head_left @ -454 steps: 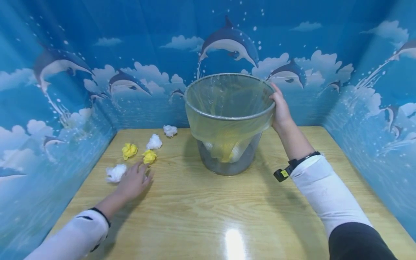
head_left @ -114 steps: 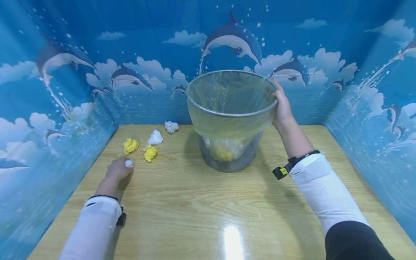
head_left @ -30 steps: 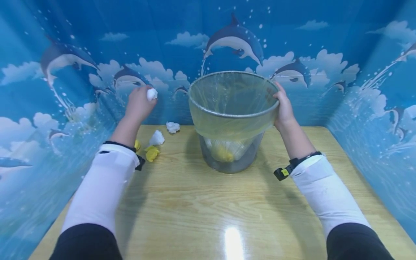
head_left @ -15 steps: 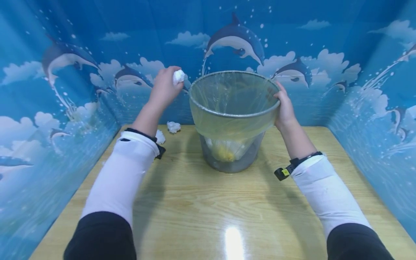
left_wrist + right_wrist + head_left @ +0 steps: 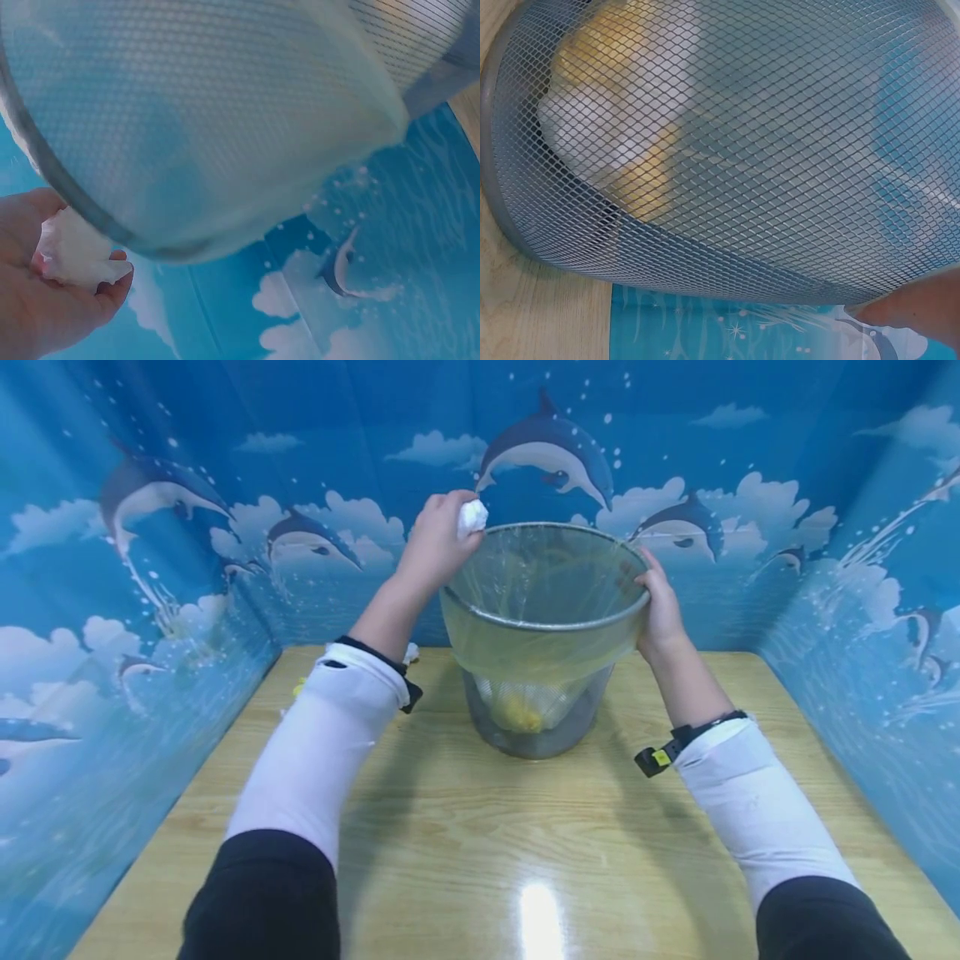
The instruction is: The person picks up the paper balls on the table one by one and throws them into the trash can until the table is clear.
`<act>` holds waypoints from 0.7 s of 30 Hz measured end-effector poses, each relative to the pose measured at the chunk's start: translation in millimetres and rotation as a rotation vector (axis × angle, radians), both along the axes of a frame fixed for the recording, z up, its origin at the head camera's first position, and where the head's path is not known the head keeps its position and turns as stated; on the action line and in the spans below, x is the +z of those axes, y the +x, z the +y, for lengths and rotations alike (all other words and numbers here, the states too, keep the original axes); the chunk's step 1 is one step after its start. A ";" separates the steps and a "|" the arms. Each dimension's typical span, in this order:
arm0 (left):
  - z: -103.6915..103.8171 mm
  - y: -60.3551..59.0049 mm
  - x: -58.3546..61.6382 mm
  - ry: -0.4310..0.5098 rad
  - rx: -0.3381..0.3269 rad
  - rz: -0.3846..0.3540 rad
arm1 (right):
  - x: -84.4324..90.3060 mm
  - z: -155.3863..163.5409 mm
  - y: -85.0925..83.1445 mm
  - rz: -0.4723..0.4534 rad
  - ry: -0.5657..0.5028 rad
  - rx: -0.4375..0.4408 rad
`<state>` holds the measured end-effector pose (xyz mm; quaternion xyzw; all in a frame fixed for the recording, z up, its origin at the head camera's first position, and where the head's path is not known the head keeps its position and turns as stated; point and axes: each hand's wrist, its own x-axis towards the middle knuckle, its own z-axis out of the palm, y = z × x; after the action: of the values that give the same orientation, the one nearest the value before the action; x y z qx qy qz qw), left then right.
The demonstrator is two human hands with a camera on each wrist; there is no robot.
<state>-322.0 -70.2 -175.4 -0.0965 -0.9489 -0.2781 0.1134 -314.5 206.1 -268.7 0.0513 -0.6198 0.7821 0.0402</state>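
Observation:
A grey mesh bin (image 5: 543, 635) lined with a clear yellowish bag stands at the back of the wooden table (image 5: 480, 843). My left hand (image 5: 438, 539) is raised at the bin's left rim and pinches a crumpled white paper ball (image 5: 472, 516), seen close in the left wrist view as the white paper ball (image 5: 71, 251) in my left hand (image 5: 45, 300) just below the bin's rim (image 5: 67, 202). My right hand (image 5: 660, 610) grips the bin's right rim. Yellow and white balls lie inside the bin (image 5: 630, 142).
Dolphin-print blue walls (image 5: 135, 568) close the table in on three sides. Behind my left sleeve, bits of a white ball (image 5: 410, 652) and a yellow ball (image 5: 299, 687) show on the table.
My left hand has carried the white paper ball up from the table and rightward to the bin's left rim. The right hand has stayed on the rim.

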 end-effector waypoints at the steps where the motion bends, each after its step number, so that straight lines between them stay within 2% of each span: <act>1: 3.0 -0.1 0.7 -0.003 -0.009 -0.003 | 0.2 -0.1 0.2 0.000 -0.001 -0.001; 12: 31.3 3.4 9.0 -0.026 -0.093 -0.042 | 1.9 -0.3 2.2 -0.013 -0.003 0.006; 21: 37.8 5.1 5.6 -0.036 -0.121 -0.073 | 1.0 -0.5 2.0 -0.006 -0.005 0.005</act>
<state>-316.9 -32.4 -169.8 -0.1456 -0.9496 -0.2709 0.0601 -312.5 205.6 -267.7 0.0507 -0.6178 0.7838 0.0364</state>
